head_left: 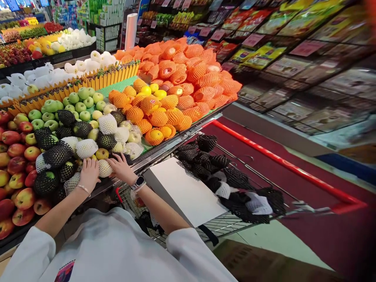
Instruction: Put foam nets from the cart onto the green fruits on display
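A pale round fruit in a white foam net lies at the front edge of the fruit display, between my two hands. My left hand rests just left of it, fingers stretched forward over the fruit and close to another white-netted fruit. On the other side, my right hand is open with fingers spread, its fingertips by a yellowish fruit and a black-netted one. Whether either hand presses on the netted fruit is hard to tell. Black-netted fruits sit left of my left hand.
Red apples are heaped left, green apples behind, orange-netted fruits to the right. A shopping cart with a red handle stands at my right, carrying a white board and loose black foam nets. Packaged-goods shelves line the right.
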{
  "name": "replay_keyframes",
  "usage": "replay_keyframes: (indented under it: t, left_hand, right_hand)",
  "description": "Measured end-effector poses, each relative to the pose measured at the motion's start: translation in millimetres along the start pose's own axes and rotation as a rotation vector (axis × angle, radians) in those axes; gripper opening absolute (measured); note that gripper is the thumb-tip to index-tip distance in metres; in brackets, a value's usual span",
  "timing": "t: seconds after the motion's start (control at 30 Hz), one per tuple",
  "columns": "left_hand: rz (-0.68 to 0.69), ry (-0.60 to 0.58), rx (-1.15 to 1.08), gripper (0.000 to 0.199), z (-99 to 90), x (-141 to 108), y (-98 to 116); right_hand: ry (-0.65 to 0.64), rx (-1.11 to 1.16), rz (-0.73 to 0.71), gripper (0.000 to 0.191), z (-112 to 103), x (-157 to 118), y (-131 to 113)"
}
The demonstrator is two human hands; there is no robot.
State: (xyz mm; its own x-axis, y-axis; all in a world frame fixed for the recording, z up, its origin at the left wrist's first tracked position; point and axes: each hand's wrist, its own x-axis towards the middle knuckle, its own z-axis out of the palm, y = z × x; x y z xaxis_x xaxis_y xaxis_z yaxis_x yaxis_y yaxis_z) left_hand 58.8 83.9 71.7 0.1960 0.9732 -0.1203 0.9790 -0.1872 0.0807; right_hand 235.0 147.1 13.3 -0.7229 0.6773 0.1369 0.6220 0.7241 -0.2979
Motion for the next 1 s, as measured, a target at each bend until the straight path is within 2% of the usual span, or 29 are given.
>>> replay_keyframes:
  t: [0.07, 0.13, 0.27, 0.37, 0.5, 0.57, 0.63, 0.7, 0.77, 0.8, 0.83, 0.9, 1.0]
  left_hand:
    - [0.056, 0.038, 0.056, 0.044, -6.5, -11.1, 1.4]
    - [0.137, 0.044, 0.078, 0.026, -8.7, -15.4, 1.8]
    - [0.195, -0.077, -0.03, 0.029, -1.6, -2.2, -1.7]
    - [0.218, -0.145, -0.074, 0.018, 2.0, 13.7, -13.0]
    - [0.267, -0.233, -0.136, 0.017, -4.7, 22.9, -33.3]
    - [0.283, -0.234, -0.158, 0.019, -9.1, 19.6, -38.4]
    - [0.261, -0.138, -0.139, 0.022, -10.7, 12.7, -38.3]
    - [0.207, 0.039, -0.097, 0.025, -8.0, 5.7, -34.1]
    - [0.159, 0.205, -0.074, 0.033, -0.6, 1.7, -27.5]
    - [0.15, 0.244, -0.073, 0.041, 4.4, 1.3, -23.5]
    - [0.152, 0.254, -0.076, 0.049, 9.7, 1.8, -19.2]
    - [0.175, 0.204, -0.074, 0.059, 20.0, 4.9, -9.9]
    - [0.155, 0.106, -0.057, 0.058, 29.5, 10.9, 2.7]
  right_hand:
    - [-0.001, 0.004, 0.004, 0.078, -0.6, -1.3, -0.4]
    - [-0.008, -0.001, 0.012, 0.077, -0.9, -0.5, -0.6]
    - [-0.014, -0.009, 0.027, 0.072, -3.4, 4.0, -1.9]
    - [-0.022, -0.016, 0.047, 0.068, -6.9, 7.6, -5.1]
    - [-0.035, -0.015, 0.073, 0.07, -9.4, 7.5, -8.2]
    - [0.014, 0.014, 0.06, 0.077, -4.6, -1.3, -5.4]
    - [0.12, 0.082, 0.067, 0.078, 8.8, -20.6, 1.8]
    - [0.289, 0.197, 0.184, 0.066, 32.5, -51.2, 12.4]
    - [0.527, 0.337, 0.473, 0.05, 63.5, -89.7, 23.9]
    - [0.636, 0.381, 0.634, 0.047, 79.7, -110.1, 29.1]
    - [0.667, 0.375, 0.717, 0.047, 95.2, -130.1, 33.7]
    - [0.664, 0.357, 0.791, 0.048, 121.4, -165.5, 40.8]
    - [0.57, 0.327, 0.761, 0.037, 144.2, -198.6, 49.5]
